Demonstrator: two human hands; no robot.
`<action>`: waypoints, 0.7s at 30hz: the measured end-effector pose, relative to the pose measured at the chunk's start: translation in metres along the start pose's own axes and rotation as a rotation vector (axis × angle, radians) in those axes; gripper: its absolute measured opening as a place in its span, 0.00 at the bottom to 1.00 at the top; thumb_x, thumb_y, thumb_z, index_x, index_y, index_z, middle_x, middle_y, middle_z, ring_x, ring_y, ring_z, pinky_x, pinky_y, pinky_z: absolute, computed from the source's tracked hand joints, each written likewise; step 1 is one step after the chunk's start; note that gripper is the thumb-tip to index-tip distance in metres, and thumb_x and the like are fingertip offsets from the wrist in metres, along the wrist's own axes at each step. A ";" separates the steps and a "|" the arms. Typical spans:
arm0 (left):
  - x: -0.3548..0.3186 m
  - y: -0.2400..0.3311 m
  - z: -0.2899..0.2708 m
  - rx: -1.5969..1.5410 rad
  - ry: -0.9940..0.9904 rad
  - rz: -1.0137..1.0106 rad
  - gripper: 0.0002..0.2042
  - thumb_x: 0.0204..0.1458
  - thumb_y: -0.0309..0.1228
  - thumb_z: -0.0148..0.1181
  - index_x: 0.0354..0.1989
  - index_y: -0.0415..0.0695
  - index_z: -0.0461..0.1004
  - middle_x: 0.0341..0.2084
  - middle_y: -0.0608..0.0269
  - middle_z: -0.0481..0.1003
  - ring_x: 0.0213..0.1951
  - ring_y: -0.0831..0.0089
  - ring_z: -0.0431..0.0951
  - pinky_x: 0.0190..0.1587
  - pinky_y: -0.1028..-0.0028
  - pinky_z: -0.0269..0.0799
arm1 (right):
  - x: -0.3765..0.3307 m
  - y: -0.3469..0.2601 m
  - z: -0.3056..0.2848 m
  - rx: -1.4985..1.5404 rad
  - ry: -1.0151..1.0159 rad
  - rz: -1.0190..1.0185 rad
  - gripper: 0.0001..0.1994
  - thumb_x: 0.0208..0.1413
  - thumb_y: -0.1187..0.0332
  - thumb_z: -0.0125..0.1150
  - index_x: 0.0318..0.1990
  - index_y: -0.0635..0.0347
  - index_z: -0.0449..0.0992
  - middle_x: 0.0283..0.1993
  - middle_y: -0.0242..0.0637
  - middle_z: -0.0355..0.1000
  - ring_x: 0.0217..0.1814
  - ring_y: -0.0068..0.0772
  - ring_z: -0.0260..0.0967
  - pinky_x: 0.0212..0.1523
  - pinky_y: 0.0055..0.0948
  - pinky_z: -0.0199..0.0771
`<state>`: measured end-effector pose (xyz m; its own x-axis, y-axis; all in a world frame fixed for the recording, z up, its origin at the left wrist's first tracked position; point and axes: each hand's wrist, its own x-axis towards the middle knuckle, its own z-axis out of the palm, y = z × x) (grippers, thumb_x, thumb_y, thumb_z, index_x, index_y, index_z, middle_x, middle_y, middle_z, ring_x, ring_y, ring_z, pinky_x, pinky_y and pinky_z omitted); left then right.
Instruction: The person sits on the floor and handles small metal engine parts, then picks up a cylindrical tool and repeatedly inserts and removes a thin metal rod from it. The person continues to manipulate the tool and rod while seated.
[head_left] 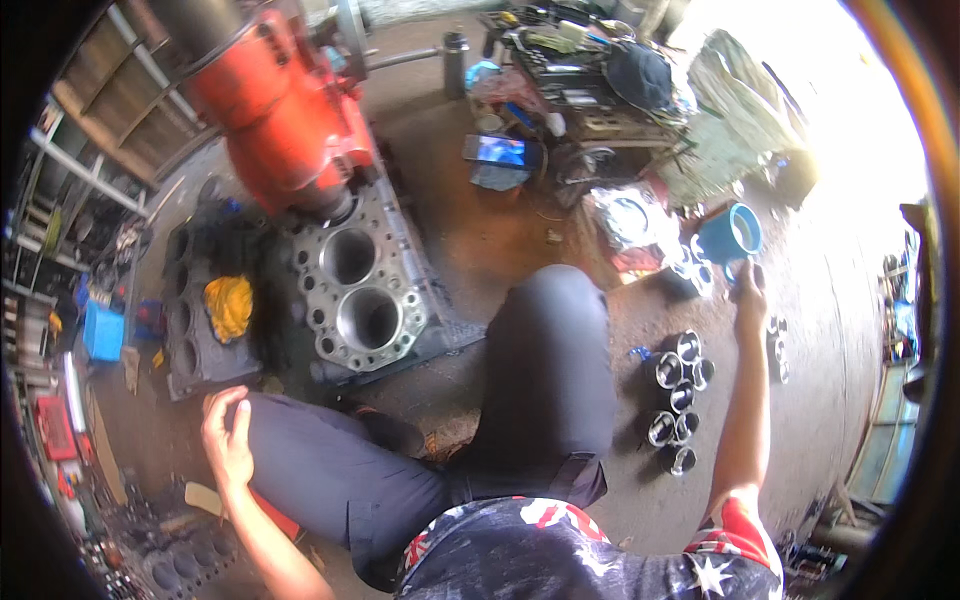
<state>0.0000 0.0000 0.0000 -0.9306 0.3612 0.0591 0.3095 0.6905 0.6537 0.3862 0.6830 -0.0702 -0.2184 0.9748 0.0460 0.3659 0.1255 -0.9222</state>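
My right hand [750,290] is closed round the handle of a blue mug [714,237], held out at the right above the floor. The mug is tilted so that its opening shows; what is inside I cannot make out. Several shiny metal pistons [682,398] stand on the floor left of my right forearm. More metal cylinder parts [690,268] lie just below the mug. My left hand [228,440] rests on my bent left knee with its fingers stretched out, holding nothing.
A red boring machine [285,120] stands over a grey engine block [370,315] ahead on the left. Beside it, a yellow cloth [229,308] lies on a dark block [185,340]. A low table [610,125] carries tools at the back. A phone [500,151] shows a lit screen.
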 end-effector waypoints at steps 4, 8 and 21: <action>0.002 -0.008 0.003 -0.003 -0.011 -0.002 0.12 0.60 0.31 0.57 0.45 0.34 0.76 0.42 0.54 0.78 0.49 0.62 0.76 0.57 0.66 0.67 | -0.003 0.018 0.007 0.008 0.062 -0.004 0.15 0.68 0.57 0.54 0.36 0.60 0.74 0.29 0.28 0.68 0.25 0.18 0.60 0.26 0.22 0.60; 0.001 -0.010 0.001 0.032 -0.017 -0.052 0.14 0.61 0.33 0.56 0.47 0.35 0.77 0.44 0.54 0.79 0.51 0.62 0.75 0.59 0.65 0.65 | 0.009 0.046 0.028 -0.098 0.156 -0.001 0.17 0.68 0.57 0.54 0.35 0.64 0.74 0.26 0.30 0.68 0.23 0.21 0.63 0.26 0.27 0.65; 0.009 -0.002 0.008 0.040 -0.032 -0.069 0.13 0.59 0.29 0.54 0.48 0.35 0.76 0.45 0.55 0.78 0.50 0.64 0.75 0.59 0.66 0.66 | 0.049 0.151 0.073 -0.015 0.179 -0.050 0.13 0.67 0.58 0.55 0.45 0.60 0.74 0.32 0.30 0.69 0.24 0.18 0.63 0.25 0.21 0.65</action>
<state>-0.0077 0.0069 -0.0072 -0.9434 0.3315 -0.0094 0.2534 0.7387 0.6246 0.3643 0.7363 -0.2354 -0.0728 0.9844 0.1600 0.3725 0.1756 -0.9113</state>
